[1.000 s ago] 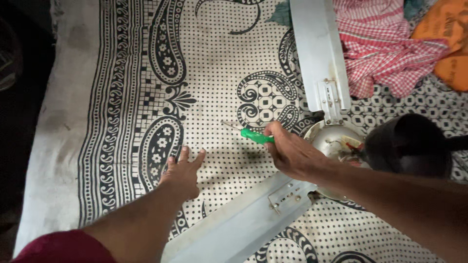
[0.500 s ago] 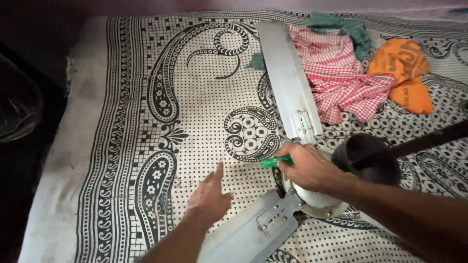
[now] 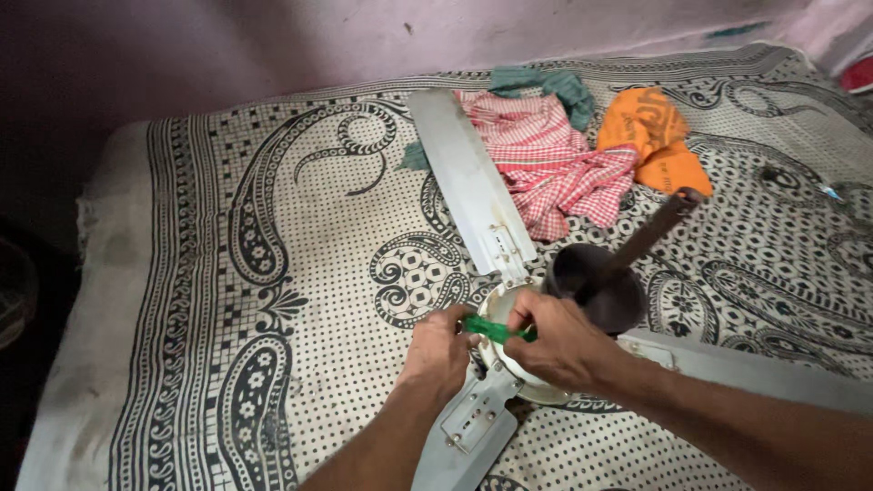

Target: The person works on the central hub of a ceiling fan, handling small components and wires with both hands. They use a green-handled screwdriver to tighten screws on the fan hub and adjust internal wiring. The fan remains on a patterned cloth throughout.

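We see both hands meeting over the hub of a ceiling fan [image 3: 523,377] that lies on a patterned black-and-white bedsheet [image 3: 273,273]. The right hand [image 3: 564,341] pinches a green screwdriver handle [image 3: 496,329] between thumb and fingers, and the left hand [image 3: 441,350] closes its fingers on the other end of the same green handle, so the tool sits between the two hands, just above the pale round motor housing; its tip is hidden from us. The dark canopy cup [image 3: 596,286] stands just beside the right hand, with the brown downrod [image 3: 655,227] slanting up out of it toward the right. One grey fan blade [image 3: 468,186] runs from the hub toward the far edge of the bed, another blade [image 3: 464,432] points toward us under the left forearm, and a third blade [image 3: 755,368] stretches to the right behind the right forearm. Beyond the far blade lies a red-and-white checked cloth [image 3: 555,164], touching an orange cloth [image 3: 659,141] on its right and a teal cloth [image 3: 546,86] at its far side, all well apart from the hands.
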